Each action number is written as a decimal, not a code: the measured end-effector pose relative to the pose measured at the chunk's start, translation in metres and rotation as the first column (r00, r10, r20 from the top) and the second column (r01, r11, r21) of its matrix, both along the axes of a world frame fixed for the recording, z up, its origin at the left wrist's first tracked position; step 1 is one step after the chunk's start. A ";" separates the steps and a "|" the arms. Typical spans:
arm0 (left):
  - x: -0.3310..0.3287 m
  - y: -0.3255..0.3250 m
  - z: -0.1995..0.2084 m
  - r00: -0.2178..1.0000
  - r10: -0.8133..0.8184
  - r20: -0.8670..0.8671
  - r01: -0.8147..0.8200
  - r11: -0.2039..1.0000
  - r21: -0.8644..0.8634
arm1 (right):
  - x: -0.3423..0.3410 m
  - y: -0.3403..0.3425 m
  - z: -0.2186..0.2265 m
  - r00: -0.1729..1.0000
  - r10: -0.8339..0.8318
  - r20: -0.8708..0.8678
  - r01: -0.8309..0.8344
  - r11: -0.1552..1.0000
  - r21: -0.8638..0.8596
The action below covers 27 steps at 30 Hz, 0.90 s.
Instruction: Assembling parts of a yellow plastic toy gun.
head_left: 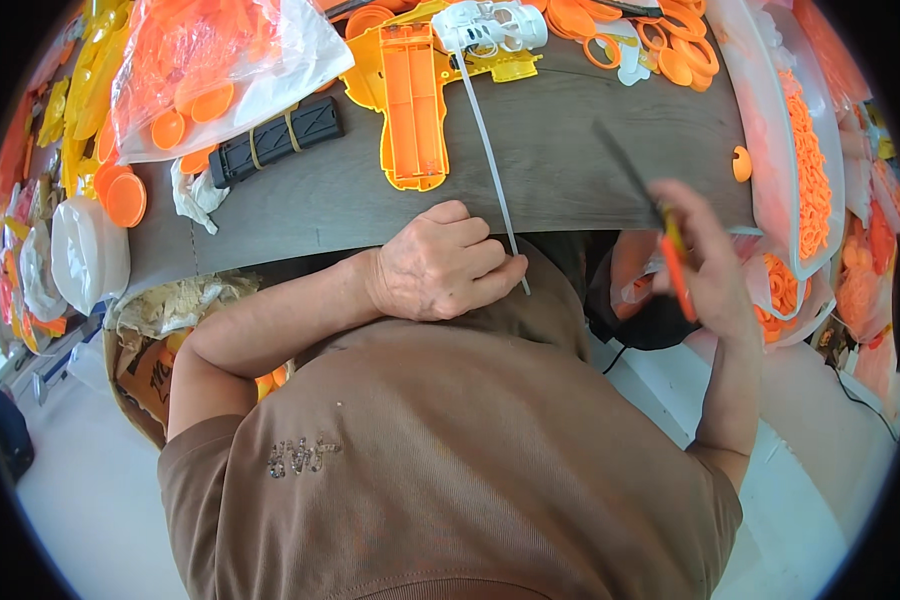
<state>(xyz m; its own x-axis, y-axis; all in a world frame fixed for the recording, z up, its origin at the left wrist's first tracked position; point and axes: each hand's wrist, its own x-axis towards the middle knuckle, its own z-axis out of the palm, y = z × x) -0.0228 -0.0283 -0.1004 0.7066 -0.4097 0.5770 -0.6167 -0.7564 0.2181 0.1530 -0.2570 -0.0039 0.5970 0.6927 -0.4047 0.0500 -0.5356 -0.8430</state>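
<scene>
My left hand (448, 262) is closed at the table's near edge, its fingertips against a thin white plastic strip (487, 145). That strip runs up to a white cylindrical mechanism (490, 27), which lies on a yellow toy gun shell (368, 80) with an orange grip (414, 110). Where the strip passes the fingers, its hold is partly hidden; the lower end shows just below them. Off to the right, my right hand (705, 255) grips a tool with a long dark tip and a red-and-yellow handle (676, 275). The tip is blurred and points up toward the table.
A black ribbed block (275, 142) with rubber bands and a clear bag of orange parts (220, 60) lie at left. Orange rings (685, 50) sit at the back right. A plastic bin (760, 130) of small orange pieces (808, 165) stands on the right.
</scene>
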 end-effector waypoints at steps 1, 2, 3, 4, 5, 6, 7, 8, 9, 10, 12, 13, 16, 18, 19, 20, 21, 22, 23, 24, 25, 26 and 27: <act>0.000 0.000 -0.001 1.000 0.004 -0.007 -0.004 1.000 -0.006 | -0.007 0.000 0.005 0.980 0.108 -0.166 -0.125 0.988 -0.092; 0.001 0.000 -0.001 1.000 0.006 -0.011 -0.006 1.000 -0.014 | -0.009 0.000 0.009 0.923 0.192 -0.333 -0.256 0.953 -0.162; 0.002 0.000 -0.001 1.000 0.000 -0.012 0.000 1.000 -0.019 | -0.006 -0.005 0.003 0.845 0.533 -0.044 -0.533 0.830 -0.162; 0.002 0.001 -0.001 1.000 -0.002 -0.021 0.001 1.000 -0.019 | -0.009 -0.007 -0.003 0.849 0.526 -0.046 -0.525 0.831 -0.185; 0.001 0.001 0.000 1.000 0.001 -0.026 -0.002 1.000 -0.014 | -0.014 -0.009 -0.009 0.851 0.523 -0.042 -0.520 0.829 -0.206; 0.001 0.001 0.000 1.000 0.003 -0.023 -0.004 1.000 -0.013 | -0.017 -0.010 -0.015 0.850 0.525 -0.039 -0.521 0.828 -0.207; 0.001 0.000 0.000 1.000 0.007 -0.013 -0.007 1.000 -0.018 | -0.021 -0.010 -0.021 0.868 0.495 -0.028 -0.493 0.857 -0.151; 0.001 0.000 0.000 1.000 0.012 -0.007 -0.012 1.000 -0.025 | -0.023 -0.009 -0.026 0.885 0.466 -0.025 -0.466 0.880 -0.094; 0.001 0.001 0.000 1.000 0.018 -0.008 -0.018 1.000 -0.025 | -0.025 -0.006 -0.029 0.882 0.470 -0.026 -0.471 0.877 -0.094; 0.001 0.001 -0.001 1.000 0.015 -0.003 -0.015 0.999 -0.028 | -0.026 -0.004 -0.031 0.878 0.478 -0.014 -0.477 0.874 -0.093; 0.002 0.001 -0.001 1.000 0.015 0.003 -0.015 0.999 -0.033 | -0.028 -0.002 -0.036 0.874 0.486 -0.001 -0.484 0.870 -0.094; 0.002 0.001 -0.001 1.000 0.010 0.005 -0.010 1.000 -0.030 | -0.030 -0.001 -0.038 0.870 0.492 0.020 -0.490 0.869 -0.070; 0.000 0.001 -0.001 1.000 0.009 -0.001 -0.009 1.000 -0.026 | -0.031 0.006 -0.036 0.857 0.516 0.007 -0.514 0.856 -0.054; 0.000 0.000 -0.001 1.000 0.008 -0.007 -0.008 1.000 -0.025 | -0.030 0.007 -0.037 0.848 0.529 -0.026 -0.530 0.846 -0.063; 0.000 -0.001 -0.002 1.000 0.008 -0.005 -0.008 1.000 -0.029 | -0.030 0.005 -0.041 0.850 0.527 -0.001 -0.526 0.849 -0.054; 0.000 0.000 -0.002 1.000 0.009 -0.003 -0.009 0.999 -0.031 | -0.030 0.004 -0.044 0.851 0.524 0.025 -0.523 0.851 -0.043; 0.001 -0.001 -0.002 1.000 0.011 -0.004 -0.011 0.999 -0.031 | -0.030 0.005 -0.043 0.850 0.526 0.025 -0.524 0.850 -0.043; 0.001 -0.001 -0.003 1.000 0.006 -0.007 -0.006 0.999 -0.032 | -0.030 0.007 -0.041 0.857 0.516 -0.014 -0.516 0.855 -0.054; 0.001 -0.001 -0.002 1.000 0.000 -0.009 -0.001 0.999 -0.033 | -0.030 0.008 -0.040 0.862 0.503 -0.052 -0.506 0.860 -0.065; 0.002 0.000 -0.002 1.000 0.000 -0.008 0.000 0.999 -0.033 | -0.030 0.007 -0.041 0.863 0.503 -0.051 -0.506 0.860 -0.066; 0.002 0.000 -0.002 1.000 0.000 -0.008 0.000 0.999 -0.033 | -0.030 0.007 -0.042 0.867 0.497 -0.022 -0.498 0.865 -0.061; 0.003 0.001 -0.002 1.000 0.001 -0.008 -0.002 0.999 -0.032 | -0.029 0.007 -0.043 0.871 0.492 0.006 -0.491 0.869 -0.055; 0.003 0.001 -0.002 1.000 0.003 -0.008 -0.003 0.999 -0.032 | -0.029 0.008 -0.042 0.870 0.493 0.007 -0.492 0.869 -0.055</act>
